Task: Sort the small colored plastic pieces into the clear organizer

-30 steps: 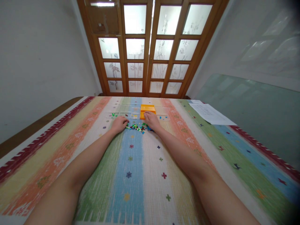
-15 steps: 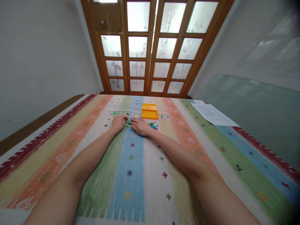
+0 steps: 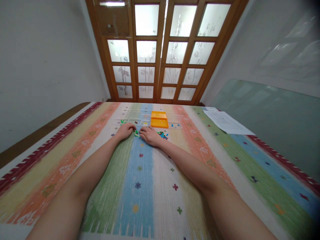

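My left hand [image 3: 125,131] rests on the striped cloth at the left edge of a loose pile of small coloured pieces [image 3: 136,134], mostly green. Its fingers are bent together toward the thumb, and what is between them is too small to make out. From the right, my right hand [image 3: 149,136] reaches over the same pile with its fingers curled down onto it; the fingertips and anything in them are hidden. More blue, green and dark pieces [image 3: 163,135] lie just right of that hand. Behind the hands stands an open orange box [image 3: 159,123].
Shallow clear trays flank the box: green pieces [image 3: 122,121] at the left, yellow pieces [image 3: 145,123] nearer the middle, blue pieces [image 3: 175,125] at the right. Printed sheets [image 3: 227,122] lie at the right table edge. Beyond the table is a wooden glass-paned door [image 3: 160,53].
My left hand has shifted slightly left, widening the gap between the hands. The right hand's fingers have drawn in and curl more over the pile. The view has tilted a little.
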A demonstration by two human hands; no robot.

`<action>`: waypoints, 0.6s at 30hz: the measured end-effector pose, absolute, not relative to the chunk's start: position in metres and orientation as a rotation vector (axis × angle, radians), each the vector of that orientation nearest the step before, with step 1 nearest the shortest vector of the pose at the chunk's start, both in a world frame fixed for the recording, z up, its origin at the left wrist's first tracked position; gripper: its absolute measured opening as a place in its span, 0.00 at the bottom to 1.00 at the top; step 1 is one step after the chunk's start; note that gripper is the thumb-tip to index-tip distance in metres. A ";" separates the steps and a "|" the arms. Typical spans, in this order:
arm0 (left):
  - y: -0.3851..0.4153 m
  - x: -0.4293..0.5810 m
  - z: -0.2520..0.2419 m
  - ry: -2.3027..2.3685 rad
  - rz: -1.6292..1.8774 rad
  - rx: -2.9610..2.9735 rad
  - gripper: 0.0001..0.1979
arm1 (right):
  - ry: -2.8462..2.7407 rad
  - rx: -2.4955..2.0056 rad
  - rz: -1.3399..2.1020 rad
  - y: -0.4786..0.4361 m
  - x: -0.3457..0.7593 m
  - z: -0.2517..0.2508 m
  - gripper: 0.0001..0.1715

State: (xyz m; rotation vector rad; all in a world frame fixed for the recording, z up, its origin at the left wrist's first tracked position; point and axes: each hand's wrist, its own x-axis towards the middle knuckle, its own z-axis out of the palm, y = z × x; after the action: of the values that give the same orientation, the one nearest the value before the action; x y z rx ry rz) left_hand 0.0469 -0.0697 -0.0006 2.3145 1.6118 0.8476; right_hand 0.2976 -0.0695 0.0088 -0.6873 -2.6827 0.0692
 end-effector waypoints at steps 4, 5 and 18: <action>-0.072 0.039 0.005 1.505 0.777 2.395 0.13 | -2.610 -0.730 0.059 -0.066 0.307 0.016 0.23; -0.072 0.038 0.007 1.484 0.763 2.416 0.12 | -2.575 -0.757 0.044 -0.065 0.310 0.018 0.24; -0.073 0.031 0.009 1.422 0.728 2.444 0.10 | -2.183 -1.128 0.026 -0.012 0.358 0.006 0.25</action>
State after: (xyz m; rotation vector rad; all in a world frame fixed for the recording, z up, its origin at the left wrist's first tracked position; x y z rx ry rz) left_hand 0.0312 -0.0730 0.0086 2.4444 1.4220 0.7278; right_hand 0.3583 -0.0116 0.0058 -1.1281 -2.1830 0.0256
